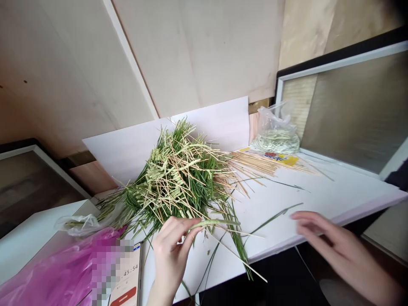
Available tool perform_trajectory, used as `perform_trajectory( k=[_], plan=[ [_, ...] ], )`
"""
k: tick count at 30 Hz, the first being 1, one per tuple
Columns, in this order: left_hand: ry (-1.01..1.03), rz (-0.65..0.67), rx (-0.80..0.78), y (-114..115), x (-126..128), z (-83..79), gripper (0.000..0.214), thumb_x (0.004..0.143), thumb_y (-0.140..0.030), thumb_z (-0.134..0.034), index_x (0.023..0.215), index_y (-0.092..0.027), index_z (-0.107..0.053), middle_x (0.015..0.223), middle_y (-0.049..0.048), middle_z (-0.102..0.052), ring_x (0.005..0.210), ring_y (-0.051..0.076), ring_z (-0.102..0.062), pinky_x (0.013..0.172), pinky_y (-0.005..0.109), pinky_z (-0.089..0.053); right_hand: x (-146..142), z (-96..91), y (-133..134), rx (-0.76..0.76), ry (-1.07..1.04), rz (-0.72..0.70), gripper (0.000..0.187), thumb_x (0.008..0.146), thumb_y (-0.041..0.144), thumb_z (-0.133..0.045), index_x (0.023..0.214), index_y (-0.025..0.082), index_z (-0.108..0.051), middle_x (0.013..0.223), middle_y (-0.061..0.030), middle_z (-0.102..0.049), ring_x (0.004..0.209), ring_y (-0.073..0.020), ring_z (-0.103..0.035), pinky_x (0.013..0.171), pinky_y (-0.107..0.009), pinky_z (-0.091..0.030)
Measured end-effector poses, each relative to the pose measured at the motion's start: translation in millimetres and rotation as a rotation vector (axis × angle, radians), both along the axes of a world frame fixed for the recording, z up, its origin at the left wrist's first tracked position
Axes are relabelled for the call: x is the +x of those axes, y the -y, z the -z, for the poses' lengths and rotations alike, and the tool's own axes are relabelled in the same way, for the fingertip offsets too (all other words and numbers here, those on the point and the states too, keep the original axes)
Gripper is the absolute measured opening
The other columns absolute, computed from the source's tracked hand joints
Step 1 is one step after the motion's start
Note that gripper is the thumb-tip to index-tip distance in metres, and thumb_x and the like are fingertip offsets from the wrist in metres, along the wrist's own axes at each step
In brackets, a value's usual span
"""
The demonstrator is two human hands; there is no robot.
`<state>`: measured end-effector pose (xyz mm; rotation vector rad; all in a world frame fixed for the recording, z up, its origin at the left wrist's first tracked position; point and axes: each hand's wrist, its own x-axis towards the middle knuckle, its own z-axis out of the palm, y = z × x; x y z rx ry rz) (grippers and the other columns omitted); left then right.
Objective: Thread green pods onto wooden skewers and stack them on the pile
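Pinching pale green stem in L hand, thumb to fingers, over tabletop, just in front of greens-and-sticks heap; w/ R hand half-spread, apparently empty. Prob. well along, judging by heap; prob. unfinished, w/ loose sticks beyond. Can't tell total.

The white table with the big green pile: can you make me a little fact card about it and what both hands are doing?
Table: white
Pile: green stalks mixed with thin tan sticks
Left hand: pinching a pale green strip in front of the pile
Right hand: a bit blurry, loosely open, nothing seen in it
Back right: clear bag with pale green strands
Front left: pink plastic bag and phone, partly pixelated
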<state>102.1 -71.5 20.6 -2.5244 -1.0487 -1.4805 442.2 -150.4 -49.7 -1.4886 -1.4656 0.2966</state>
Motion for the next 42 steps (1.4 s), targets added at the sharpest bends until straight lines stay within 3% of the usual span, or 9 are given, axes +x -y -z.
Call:
perform_trajectory(
  k=[4, 7, 9, 13, 18, 23, 28, 35, 42],
  plan=[
    [-0.12, -0.017, 0.032, 0.4, -4.9, 16.3, 0.013, 0.095, -0.027, -0.068, 0.105, -0.029, -0.076, 0.078, 0.002, -0.076, 0.063, 0.019, -0.067, 0.058, 0.031, -0.053, -75.3, -37.3, -27.9, -0.074, -0.009, -0.555, 0.016, 0.107, 0.033, -0.048, 0.119, 0.033, -0.059, 0.119, -0.0031, -0.061, 0.117, -0.0209, -0.056, 0.101, -0.035, -0.045],
    [-0.165, -0.038, 0.064, -2.8, -10.4, 29.8, 0.015, 0.096, -0.029, -0.065, 0.106, -0.029, -0.076, 0.08, 0.0029, -0.077, 0.063, 0.02, -0.069, 0.059, 0.03, -0.054, -117.9, -53.1, -55.3, -0.189, -0.09, -0.711, 0.017, 0.104, 0.033, -0.055, 0.119, 0.027, -0.06, 0.125, -0.0043, -0.059, 0.122, -0.0212, -0.052, 0.106, -0.034, -0.039],
    [-0.167, -0.053, 0.083, -6.4, -14.1, 35.0, 0.016, 0.097, -0.03, -0.064, 0.107, -0.03, -0.076, 0.082, 0.0034, -0.077, 0.064, 0.021, -0.07, 0.06, 0.031, -0.054, -133.4, -51.4, -72.8, -0.342, -0.19, -0.806, 0.019, 0.105, 0.037, -0.053, 0.113, 0.023, -0.063, 0.105, -0.0033, -0.064, 0.101, -0.0192, -0.06, 0.093, -0.031, -0.045],
    [-0.169, -0.061, 0.096, -14.6, -21.7, 34.4, 0.017, 0.099, -0.031, -0.058, 0.103, -0.029, -0.074, 0.084, 0.005, -0.077, 0.066, 0.022, -0.071, 0.058, 0.032, -0.054, -144.5, -40.9, -96.1, -0.481, -0.255, -0.879, 0.041, 0.109, 0.042, -0.04, 0.089, 0.017, -0.065, 0.073, 0.0015, -0.051, 0.06, -0.0111, -0.043, 0.058, -0.022, -0.038],
    [-0.284, 0.01, 0.028, -20.3, -25.0, 32.0, 0.023, 0.102, -0.036, -0.051, 0.096, -0.028, -0.071, 0.078, 0.003, -0.076, 0.062, 0.021, -0.072, 0.052, 0.03, -0.052, -145.1, -36.3, -103.8, -0.569, -0.236, -0.867, 0.04, 0.106, 0.042, -0.047, 0.077, 0.017, -0.058, 0.069, 0.0025, -0.047, 0.054, -0.0094, -0.033, 0.05, -0.022, -0.027],
    [-0.272, 0.056, -0.026, -17.7, -18.0, 38.3, 0.023, 0.102, -0.034, -0.051, 0.092, -0.027, -0.07, 0.075, 0.0019, -0.075, 0.059, 0.021, -0.071, 0.05, 0.03, -0.051, -140.6, -35.4, -103.5, -0.597, -0.173, -0.866, 0.04, 0.105, 0.045, -0.047, 0.077, 0.018, -0.055, 0.068, 0.0038, -0.046, 0.054, -0.0095, -0.032, 0.05, -0.022, -0.027],
    [-0.242, 0.16, -0.306, -15.0, -14.2, 41.5, 0.026, 0.103, -0.031, -0.049, 0.086, -0.028, -0.069, 0.071, 0.0014, -0.072, 0.059, 0.019, -0.067, 0.055, 0.029, -0.05, -131.9, -37.8, -101.5, -0.483, -0.012, -0.858, 0.033, 0.102, 0.029, -0.055, 0.072, 0.017, -0.062, 0.061, 0.0053, -0.049, 0.054, -0.0095, -0.039, 0.056, -0.022, -0.031],
    [-0.168, 0.317, -0.85, -17.6, -15.8, 47.7, 0.041, 0.104, -0.047, -0.045, 0.08, -0.023, -0.069, 0.055, -0.003, -0.054, 0.053, 0.015, -0.05, 0.059, 0.026, -0.04, -126.4, -26.9, -94.6, -0.175, 0.217, -0.914, 0.029, 0.1, 0.007, -0.055, 0.075, 0.017, -0.063, 0.068, 0.006, -0.057, 0.061, -0.0095, -0.048, 0.061, -0.02, -0.035],
    [0.052, 0.354, -1.107, -20.8, -11.5, 56.2, 0.051, 0.099, -0.058, -0.049, 0.071, -0.017, -0.06, 0.051, -0.0035, -0.05, 0.051, 0.012, -0.04, 0.058, 0.026, -0.031, -126.1, -4.8, -108.8, 0.288, 0.551, -0.803, 0.028, 0.101, 0.019, -0.065, 0.074, 0.015, -0.061, 0.064, 0.0032, -0.051, 0.059, -0.0144, -0.042, 0.057, -0.028, -0.03]
  ],
)
